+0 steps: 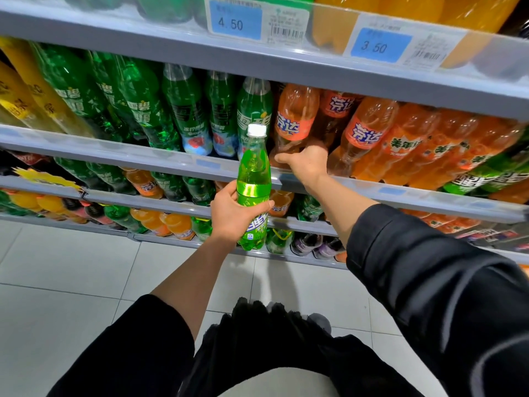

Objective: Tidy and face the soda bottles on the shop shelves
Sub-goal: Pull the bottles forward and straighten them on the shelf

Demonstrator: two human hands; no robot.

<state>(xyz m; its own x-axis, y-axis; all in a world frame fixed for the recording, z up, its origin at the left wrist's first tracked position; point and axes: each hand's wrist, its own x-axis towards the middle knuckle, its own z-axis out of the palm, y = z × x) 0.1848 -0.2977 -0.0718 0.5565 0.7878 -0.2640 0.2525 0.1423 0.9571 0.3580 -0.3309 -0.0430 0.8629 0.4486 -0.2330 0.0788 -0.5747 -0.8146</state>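
Far left of the middle shelf (120,151): yellow bottles (28,101), then a run of dark green bottles (137,107), several leaning left rather than standing square. Next, your left hand (233,216) holds a light green bottle (253,181) out in front of the shelves, fingers and thumb wrapped round its lower half, white cap (256,130) up, the bottle roughly upright and off any shelf. Its label sits partly under your palm, so which way it faces cannot be fully read. Just right of it, your right hand (307,161) reaches over the shelf lip to the base of an orange bottle (296,121) at the boundary between green and orange stock; thumb is out to the left, the fingers are hidden behind the hand and bottle, so whether they grip or merely push cannot be told. Further right, more orange bottles (406,144) lean to the right. Judgement: you are making a slot at that boundary. Straighten the orange bottle first, keep the gap open, then set the green one down base-first among the greens, label outward, flush with the front edge. Risk: nudging the leaning neighbours over.
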